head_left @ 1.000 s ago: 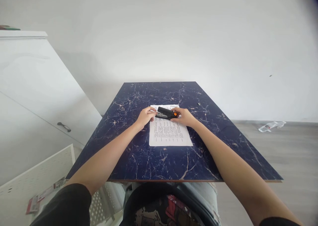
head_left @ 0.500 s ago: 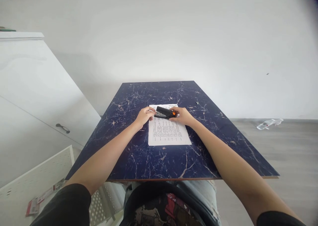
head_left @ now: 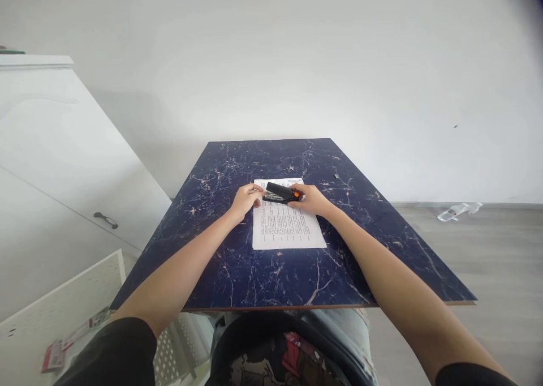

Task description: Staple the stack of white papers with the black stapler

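One dark blue marbled table [head_left: 271, 284] carried printed paper [head_left: 288, 230], thin and likely easily creased. Over the paper, the right hand [head_left: 311, 199] gripped a black stapler [head_left: 280, 192] by its orange-marked end; the left hand [head_left: 246, 200] had its fingers at the opposite end, though whether they pinched anything I could not tell. The stapler looked stiff, light and probably smooth, best held around that orange-marked end.

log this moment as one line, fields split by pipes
left hand: at left end of stapler | right hand: holding its orange-marked end | stapler: over printed paper | paper: on blue table
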Demonstrator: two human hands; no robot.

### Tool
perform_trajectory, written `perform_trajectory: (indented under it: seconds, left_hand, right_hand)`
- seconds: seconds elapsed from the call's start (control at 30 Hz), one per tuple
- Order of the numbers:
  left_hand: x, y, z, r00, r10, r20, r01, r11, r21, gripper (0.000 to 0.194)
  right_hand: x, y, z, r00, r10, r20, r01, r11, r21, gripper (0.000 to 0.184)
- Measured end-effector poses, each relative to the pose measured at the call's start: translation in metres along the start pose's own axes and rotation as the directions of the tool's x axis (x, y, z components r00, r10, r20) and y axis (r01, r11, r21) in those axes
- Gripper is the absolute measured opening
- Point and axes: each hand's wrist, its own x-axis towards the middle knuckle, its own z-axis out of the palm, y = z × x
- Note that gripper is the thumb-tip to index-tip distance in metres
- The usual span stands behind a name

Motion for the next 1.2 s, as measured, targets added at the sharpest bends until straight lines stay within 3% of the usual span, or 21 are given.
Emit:
perform_trajectory:
  seconds: [0.2,0.33,0.53,0.9,1.2]
  left_hand:
    - [-0.002,-0.003,-0.001,0.987,0.128,-0.093,-0.125,0.991,0.044,0.006]
    - [0.0,-0.003,-0.002,0.975,0.154,-0.159,-0.144,0.987,0.075,0.005]
    - [0.001,-0.007,-0.003,0.978,0.158,-0.138,-0.144,0.984,0.103,0.007]
    - [0.001,-0.007,-0.003,0.976,0.165,-0.14,-0.144,0.979,0.147,0.008]
    - [0.003,-0.01,-0.003,0.97,0.166,-0.179,-0.137,0.977,0.163,0.007]
  right_hand:
    - [0.0,-0.003,-0.002,0.999,-0.027,0.017,0.027,1.0,-0.008,0.037]
    - [0.001,-0.002,-0.004,0.999,-0.035,0.024,0.036,0.999,-0.015,0.036]
    - [0.002,-0.004,-0.01,0.996,-0.068,0.059,0.074,0.993,-0.091,0.03]
    - [-0.005,-0.007,-0.035,0.985,0.048,0.167,-0.022,0.988,-0.154,0.034]
    - [-0.004,-0.015,-0.019,0.998,0.038,0.044,-0.034,0.995,-0.09,0.028]
